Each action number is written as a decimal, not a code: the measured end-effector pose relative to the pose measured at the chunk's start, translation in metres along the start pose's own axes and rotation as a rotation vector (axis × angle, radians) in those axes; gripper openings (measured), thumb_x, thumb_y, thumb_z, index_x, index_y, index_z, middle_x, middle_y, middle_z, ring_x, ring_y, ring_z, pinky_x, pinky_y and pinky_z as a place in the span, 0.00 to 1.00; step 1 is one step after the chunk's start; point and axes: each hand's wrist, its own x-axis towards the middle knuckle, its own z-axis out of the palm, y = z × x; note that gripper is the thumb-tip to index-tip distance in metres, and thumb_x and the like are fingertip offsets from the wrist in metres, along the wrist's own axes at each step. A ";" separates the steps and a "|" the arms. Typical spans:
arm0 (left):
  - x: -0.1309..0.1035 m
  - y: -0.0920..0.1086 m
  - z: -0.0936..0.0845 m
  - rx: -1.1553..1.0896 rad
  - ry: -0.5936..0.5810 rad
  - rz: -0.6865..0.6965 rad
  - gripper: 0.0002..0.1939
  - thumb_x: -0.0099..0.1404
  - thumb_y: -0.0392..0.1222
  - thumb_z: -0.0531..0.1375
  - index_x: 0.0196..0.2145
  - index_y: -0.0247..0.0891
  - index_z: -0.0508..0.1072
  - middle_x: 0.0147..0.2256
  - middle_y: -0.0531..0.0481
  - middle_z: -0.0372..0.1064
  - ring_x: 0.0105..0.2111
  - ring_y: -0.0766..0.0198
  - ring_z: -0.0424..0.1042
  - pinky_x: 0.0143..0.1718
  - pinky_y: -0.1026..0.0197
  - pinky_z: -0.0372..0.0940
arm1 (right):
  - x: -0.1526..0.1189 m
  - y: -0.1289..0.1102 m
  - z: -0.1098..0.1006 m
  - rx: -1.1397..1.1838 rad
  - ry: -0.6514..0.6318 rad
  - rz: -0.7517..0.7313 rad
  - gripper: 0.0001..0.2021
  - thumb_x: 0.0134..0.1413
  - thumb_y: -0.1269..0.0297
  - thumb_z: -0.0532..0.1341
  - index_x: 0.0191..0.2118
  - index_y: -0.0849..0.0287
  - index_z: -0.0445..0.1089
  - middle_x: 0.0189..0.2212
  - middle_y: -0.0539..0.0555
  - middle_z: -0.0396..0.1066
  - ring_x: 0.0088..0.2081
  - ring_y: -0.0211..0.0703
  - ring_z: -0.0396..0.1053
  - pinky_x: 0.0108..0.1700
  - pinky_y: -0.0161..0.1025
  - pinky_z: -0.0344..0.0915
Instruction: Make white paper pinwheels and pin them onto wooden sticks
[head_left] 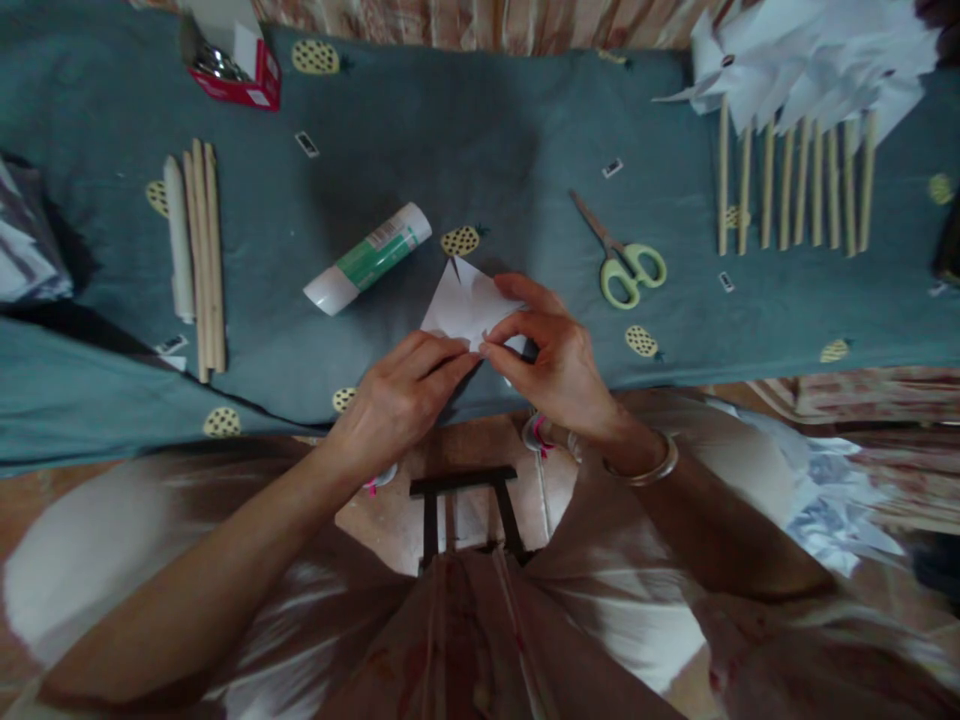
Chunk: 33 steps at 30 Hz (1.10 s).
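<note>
A white square of paper (466, 298), slit in from its top corner, lies near the front edge of the cloth between my hands. My left hand (405, 385) pinches its lower corner with thumb and forefinger. From the right, my right hand (555, 350) is closed, with fingertips together on the paper close to its middle. Part of the sheet is hidden under my right fingers. Behind my left hand lies a green and white glue stick (369, 258). Scissors with light green handles (622, 262) rest, nearly closed, to the right.
Wooden sticks (208, 260) and a white rod (177, 240) lie at left. A red box (238, 80) of metal pieces stands behind them. Several paper pinwheels on sticks (810, 80) lie at back right. Paper scraps (840, 500) are below the table (525, 130).
</note>
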 end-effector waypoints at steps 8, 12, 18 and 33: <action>0.003 0.001 -0.001 0.006 -0.007 0.003 0.13 0.71 0.32 0.55 0.50 0.32 0.73 0.45 0.41 0.74 0.46 0.57 0.73 0.46 0.53 0.74 | -0.002 0.002 0.001 -0.030 0.023 -0.012 0.02 0.53 0.69 0.66 0.32 0.55 0.72 0.56 0.57 0.70 0.59 0.52 0.68 0.60 0.55 0.65; 0.004 0.000 -0.001 -0.015 -0.007 -0.006 0.12 0.71 0.32 0.56 0.50 0.33 0.74 0.44 0.41 0.74 0.45 0.57 0.73 0.46 0.54 0.74 | -0.002 0.004 0.002 -0.042 0.027 -0.023 0.03 0.52 0.68 0.67 0.32 0.53 0.73 0.56 0.55 0.70 0.58 0.49 0.69 0.60 0.53 0.67; 0.004 -0.001 0.000 -0.044 0.001 -0.001 0.12 0.70 0.31 0.56 0.49 0.32 0.74 0.43 0.41 0.74 0.44 0.57 0.73 0.45 0.54 0.74 | -0.003 0.004 0.001 -0.005 0.030 -0.006 0.06 0.53 0.68 0.66 0.37 0.50 0.73 0.56 0.52 0.70 0.58 0.48 0.68 0.61 0.53 0.66; 0.002 0.005 -0.005 -0.100 -0.049 0.009 0.11 0.70 0.32 0.56 0.47 0.33 0.75 0.45 0.41 0.75 0.47 0.55 0.72 0.49 0.50 0.72 | -0.001 0.001 -0.008 0.044 -0.093 0.000 0.05 0.55 0.68 0.63 0.30 0.52 0.75 0.59 0.51 0.68 0.60 0.47 0.66 0.62 0.50 0.64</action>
